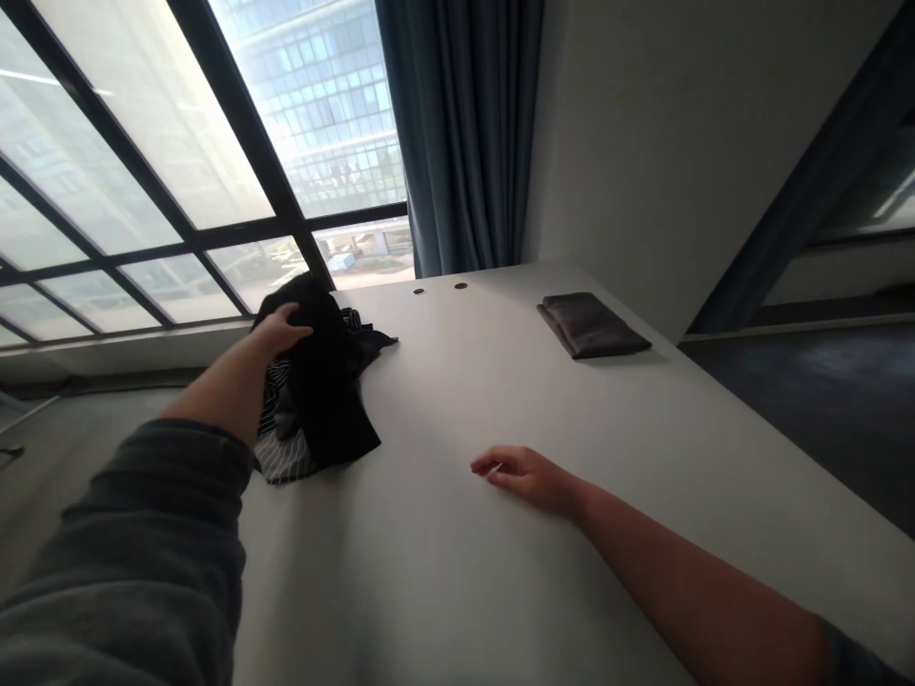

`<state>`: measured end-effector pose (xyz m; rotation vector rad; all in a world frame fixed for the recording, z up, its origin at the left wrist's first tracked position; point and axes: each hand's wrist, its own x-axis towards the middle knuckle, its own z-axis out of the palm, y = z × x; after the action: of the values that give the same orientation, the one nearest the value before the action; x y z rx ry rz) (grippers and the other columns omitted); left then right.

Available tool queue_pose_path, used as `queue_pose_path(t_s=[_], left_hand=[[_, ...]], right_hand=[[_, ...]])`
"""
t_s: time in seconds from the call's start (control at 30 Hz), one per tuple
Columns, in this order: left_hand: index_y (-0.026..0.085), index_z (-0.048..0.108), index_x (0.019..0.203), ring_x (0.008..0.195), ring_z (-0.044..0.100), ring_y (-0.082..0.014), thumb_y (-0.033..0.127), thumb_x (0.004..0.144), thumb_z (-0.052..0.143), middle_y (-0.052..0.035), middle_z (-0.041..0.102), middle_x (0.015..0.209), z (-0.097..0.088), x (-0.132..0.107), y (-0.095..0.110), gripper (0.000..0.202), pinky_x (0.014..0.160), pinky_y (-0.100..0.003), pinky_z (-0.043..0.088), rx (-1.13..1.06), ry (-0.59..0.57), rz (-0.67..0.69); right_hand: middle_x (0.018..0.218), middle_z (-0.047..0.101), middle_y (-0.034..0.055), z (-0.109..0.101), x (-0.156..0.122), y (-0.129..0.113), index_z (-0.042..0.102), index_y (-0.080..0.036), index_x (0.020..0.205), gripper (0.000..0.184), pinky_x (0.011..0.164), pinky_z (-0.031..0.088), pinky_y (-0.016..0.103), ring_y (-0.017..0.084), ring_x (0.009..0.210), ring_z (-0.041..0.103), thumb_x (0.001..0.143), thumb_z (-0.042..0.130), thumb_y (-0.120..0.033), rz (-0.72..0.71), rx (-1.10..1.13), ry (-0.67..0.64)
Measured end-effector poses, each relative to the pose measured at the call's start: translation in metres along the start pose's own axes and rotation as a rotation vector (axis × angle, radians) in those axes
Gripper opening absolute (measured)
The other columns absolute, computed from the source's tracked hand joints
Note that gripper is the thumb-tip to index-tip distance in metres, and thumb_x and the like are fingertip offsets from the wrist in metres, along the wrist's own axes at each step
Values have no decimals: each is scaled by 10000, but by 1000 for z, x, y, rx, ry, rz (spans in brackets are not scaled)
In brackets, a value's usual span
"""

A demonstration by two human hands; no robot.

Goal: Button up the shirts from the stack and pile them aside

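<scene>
My left hand [280, 330] reaches out to the far left of the white table [500, 572] and closes on the top of a pile of dark clothes [321, 391], lifting a black piece; a striped garment [280, 457] lies under it at the table's left edge. My right hand [525, 474] rests on the table near the middle, fingers loosely curled and pointing left, holding nothing.
A folded dark grey cloth [592, 325] lies at the back right of the table, next to the wall. Two small round cable holes [439, 288] sit at the far edge. Behind are a large window [178, 171] and a blue curtain [457, 133].
</scene>
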<state>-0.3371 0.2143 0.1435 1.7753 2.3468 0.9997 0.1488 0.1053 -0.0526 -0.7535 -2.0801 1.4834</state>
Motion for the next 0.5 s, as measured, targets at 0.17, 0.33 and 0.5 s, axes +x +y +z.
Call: queue_pose_path(t_s=[0.17, 0.33, 0.5], left_hand=[[120, 577, 1445, 1529, 253, -493, 400, 863, 768, -247, 298, 1676, 103, -68, -33, 673, 1199, -702, 192, 255, -207, -122], [196, 514, 1542, 1589, 176, -399, 441, 1028, 468, -173, 231, 1723, 143, -153, -49, 571, 1247, -639, 170, 415, -52, 2], [186, 588, 1469, 1546, 274, -444, 453, 1015, 457, -183, 379, 1651, 136, -228, -39, 542, 1193, -709, 269, 316, 0, 43]], right_hand=[[1124, 759, 77, 2, 3, 7, 759, -214, 1144, 275, 902, 555, 350, 213, 1017, 708, 923, 622, -303, -22, -43, 36], [1178, 735, 74, -4, 9, 16, 767, -228, 1059, 227, 955, 522, 354, 213, 1099, 666, 892, 617, -193, -152, -186, 182], [1137, 733, 87, -17, 17, 33, 763, -206, 1011, 210, 980, 505, 386, 224, 1085, 664, 887, 600, -157, -59, -249, 402]])
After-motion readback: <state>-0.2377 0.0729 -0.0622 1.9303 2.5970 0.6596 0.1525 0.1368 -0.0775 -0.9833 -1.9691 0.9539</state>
